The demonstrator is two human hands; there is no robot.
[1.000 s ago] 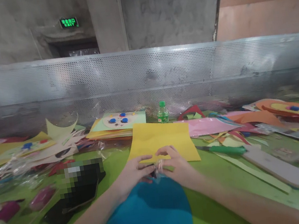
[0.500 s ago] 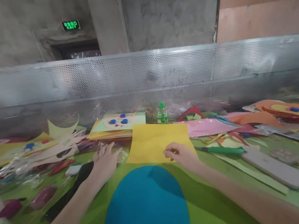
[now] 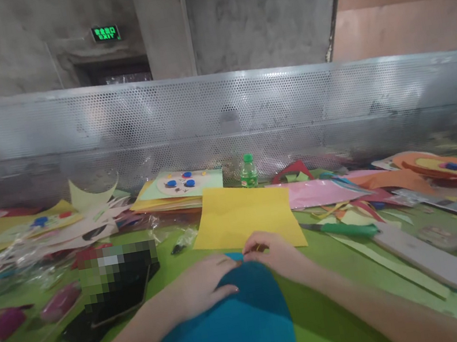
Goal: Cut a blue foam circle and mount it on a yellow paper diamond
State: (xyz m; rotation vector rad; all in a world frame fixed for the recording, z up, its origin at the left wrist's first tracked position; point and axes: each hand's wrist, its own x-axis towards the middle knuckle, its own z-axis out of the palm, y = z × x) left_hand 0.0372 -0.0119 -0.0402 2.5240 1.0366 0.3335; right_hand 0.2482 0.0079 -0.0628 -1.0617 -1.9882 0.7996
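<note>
A large blue paper oval [image 3: 225, 335] lies in front of me on the green tabletop. My left hand [image 3: 204, 286] reaches over its upper left edge, palm down, fingers stretched and the thumb apart. At the oval's top edge is my right hand [image 3: 275, 253], its fingers curled and pinched together. Whatever those fingertips hold, if anything, is too small to make out. The fingertips of both hands nearly meet there. Just beyond them lies a sheet of yellow paper [image 3: 244, 212], partly behind my right hand.
A green-handled knife [image 3: 347, 229] and a white phone [image 3: 429, 257] lie at right. Dark flat devices [image 3: 121, 300] lie at left. Farther back stand a green-capped bottle [image 3: 249, 172] and a paper stack with a decorated face [image 3: 180, 183]. A perforated metal barrier [image 3: 279, 104] crosses behind.
My left hand has moved right and nearer, from beside the yellow sheet onto the blue oval. My right hand has shifted slightly left and down to the oval's top edge.
</note>
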